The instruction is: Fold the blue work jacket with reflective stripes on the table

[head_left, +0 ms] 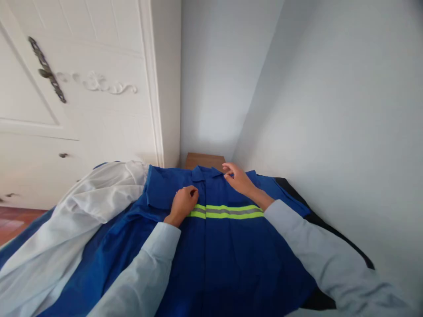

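Observation:
A blue work jacket with a yellow and grey reflective stripe lies flat, front up, collar at the far end. My left hand rests on the chest just left of the front placket, fingers curled into a loose fist on the fabric. My right hand reaches to the collar's right side, fingers bent and pinching the cloth near the collar. Both my arms wear pale long sleeves.
A white garment lies crumpled to the left over more blue cloth. A white panelled wardrobe door stands behind it. A grey wall runs close along the right. A brown wooden edge shows past the collar.

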A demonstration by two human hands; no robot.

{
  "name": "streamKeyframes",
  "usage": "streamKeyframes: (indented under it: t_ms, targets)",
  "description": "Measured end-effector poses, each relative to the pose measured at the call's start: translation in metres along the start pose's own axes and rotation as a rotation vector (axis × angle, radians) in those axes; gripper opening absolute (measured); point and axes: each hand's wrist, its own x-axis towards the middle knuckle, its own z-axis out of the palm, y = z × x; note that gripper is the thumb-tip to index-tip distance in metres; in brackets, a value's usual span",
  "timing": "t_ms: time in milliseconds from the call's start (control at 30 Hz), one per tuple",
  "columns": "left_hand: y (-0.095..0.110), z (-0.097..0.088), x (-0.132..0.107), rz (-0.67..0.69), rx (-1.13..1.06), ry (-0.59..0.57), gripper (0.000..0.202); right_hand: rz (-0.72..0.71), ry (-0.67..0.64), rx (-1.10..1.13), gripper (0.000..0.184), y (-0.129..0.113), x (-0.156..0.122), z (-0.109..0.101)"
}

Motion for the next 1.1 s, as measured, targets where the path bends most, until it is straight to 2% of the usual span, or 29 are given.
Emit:
streamKeyframes:
  t_ms: [67,167,267,333,433,500,600,700,767,867,967,1100]
  targets:
    - [-0.001,0.000,0.000,-0.007,-0.015,-0.004,0.025,0.066,-0.096,-0.154,0.059,0.023,0.020,0.012]
    - [-0.001,-0.001,0.000,-0.004,-0.042,-0.014,0.024,0.111,-0.248,-0.377,0.071,0.036,0.043,0.027]
    - [-0.001,0.000,0.002,-0.001,-0.067,-0.012,0.023,0.131,-0.297,-0.463,0.071,0.038,0.056,0.040]
    - [-0.002,0.000,0.003,-0.006,-0.073,-0.011,0.023,0.136,-0.301,-0.472,0.060,0.038,0.058,0.046]
    - [-0.004,0.001,0.004,-0.007,-0.073,-0.011,0.023,0.131,-0.310,-0.496,0.036,0.038,0.051,0.047]
    - [-0.004,0.001,0.004,-0.008,-0.075,-0.015,0.022,0.123,-0.323,-0.506,0.030,0.039,0.040,0.044]
    - [-0.004,0.002,0.004,0.001,-0.086,-0.009,0.022,0.091,-0.370,-0.495,0.034,0.041,0.024,0.038]
    - [-0.004,0.002,0.004,0.016,-0.086,0.004,0.023,0.056,-0.413,-0.463,0.046,0.045,0.011,0.031]
    - [-0.005,0.003,0.005,0.016,-0.083,0.005,0.023,0.044,-0.410,-0.413,0.055,0.048,0.007,0.027]
    - [-0.007,0.005,0.006,0.010,-0.085,-0.001,0.022,0.051,-0.383,-0.353,0.055,0.050,0.003,0.025]
    - [-0.009,0.006,0.007,0.015,-0.085,-0.001,0.022,0.017,-0.371,-0.359,0.052,0.054,-0.006,0.032]
    - [-0.009,0.005,0.006,0.023,-0.094,-0.001,0.022,-0.061,-0.265,-0.360,0.047,0.062,-0.027,0.050]
